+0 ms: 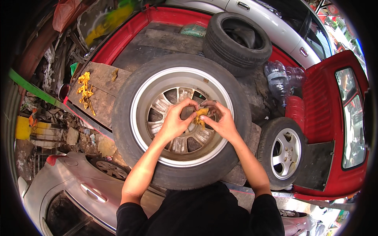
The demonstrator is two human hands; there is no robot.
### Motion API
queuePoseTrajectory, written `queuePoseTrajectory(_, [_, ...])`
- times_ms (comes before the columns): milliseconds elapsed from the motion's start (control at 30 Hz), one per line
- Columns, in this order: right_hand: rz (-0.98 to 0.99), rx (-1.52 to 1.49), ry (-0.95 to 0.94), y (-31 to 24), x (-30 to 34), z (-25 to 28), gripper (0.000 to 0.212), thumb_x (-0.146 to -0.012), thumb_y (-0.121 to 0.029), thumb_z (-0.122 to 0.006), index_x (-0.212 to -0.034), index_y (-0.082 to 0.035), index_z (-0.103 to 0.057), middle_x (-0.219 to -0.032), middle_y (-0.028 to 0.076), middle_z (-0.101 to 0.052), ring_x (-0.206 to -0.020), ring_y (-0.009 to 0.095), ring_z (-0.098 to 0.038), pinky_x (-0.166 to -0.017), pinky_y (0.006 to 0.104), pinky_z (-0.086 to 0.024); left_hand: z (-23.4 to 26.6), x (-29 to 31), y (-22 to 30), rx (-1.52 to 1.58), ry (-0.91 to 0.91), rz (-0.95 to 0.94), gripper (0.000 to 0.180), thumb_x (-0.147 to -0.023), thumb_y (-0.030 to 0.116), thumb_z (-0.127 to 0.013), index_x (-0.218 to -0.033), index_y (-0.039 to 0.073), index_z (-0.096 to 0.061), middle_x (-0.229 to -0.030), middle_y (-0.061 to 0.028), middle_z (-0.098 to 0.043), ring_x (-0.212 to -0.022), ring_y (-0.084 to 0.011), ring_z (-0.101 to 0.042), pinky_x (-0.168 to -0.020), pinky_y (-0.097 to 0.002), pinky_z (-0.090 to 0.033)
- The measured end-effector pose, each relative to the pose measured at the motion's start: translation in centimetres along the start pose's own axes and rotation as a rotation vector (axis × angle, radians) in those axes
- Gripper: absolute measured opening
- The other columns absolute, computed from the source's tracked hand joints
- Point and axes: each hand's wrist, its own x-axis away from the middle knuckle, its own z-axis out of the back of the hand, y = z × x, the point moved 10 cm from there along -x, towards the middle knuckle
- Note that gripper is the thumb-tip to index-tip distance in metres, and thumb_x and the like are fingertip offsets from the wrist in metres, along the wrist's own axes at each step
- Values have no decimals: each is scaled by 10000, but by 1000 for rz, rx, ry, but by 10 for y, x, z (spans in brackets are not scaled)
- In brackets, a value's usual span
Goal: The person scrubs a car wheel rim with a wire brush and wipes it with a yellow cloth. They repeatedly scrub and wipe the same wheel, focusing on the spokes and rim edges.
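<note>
A large tyre [130,94] on a silver alloy wheel [182,160] lies flat in front of me, its spokes dull and dirty. Over the wheel's centre, both hands meet at a small crumpled yellow piece [201,115], which looks like cloth or soft rubber. My left hand [179,120] is curled, with thumb and fingertips pinched at the yellow piece's left side. On its other side my right hand [221,121] closes thumb and fingers round it. Similar yellow scraps [85,89] lie on a wooden board [103,80] to the left.
A red pickup bed [114,43] surrounds the wheel. Loose tyres [238,43] are stacked at the back. Right of me stand another wheel [284,153], clear plastic bottles [277,78] and a red container [295,110]. Cars flank the bed: a silver one [271,29] behind, a grey-beige one [67,177] at lower left.
</note>
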Motion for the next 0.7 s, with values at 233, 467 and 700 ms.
queuePoseTrajectory(233, [-70,-58,66,15,5,6,261,-843,-53,-840,-1046,9,-688,-955,38,-683,-847,84,-607,-754,264,-487,1,6,-31,191,-18,325,103,-930,43,-727,-1020,-7,-735,-803,-21,-729,-818,-74,-659,-741,-280,-524])
queuePoseTrajectory(467, [-144,-54,3,19,4,2,308,-841,-18,-838,-1078,7,-644,-950,29,-661,-900,88,-626,-814,264,-510,-5,5,-28,173,-18,263,152,-932,127,-768,-979,-16,-744,-817,-16,-740,-766,-52,-632,-693,-258,-512])
queuePoseTrajectory(700, [-218,-108,-92,30,11,-9,330,-851,-63,-846,-1090,18,-632,-983,26,-648,-884,96,-639,-824,271,-524,-3,8,-36,143,7,323,135,-931,96,-759,-1012,-12,-749,-924,-43,-765,-868,-82,-675,-794,-262,-533])
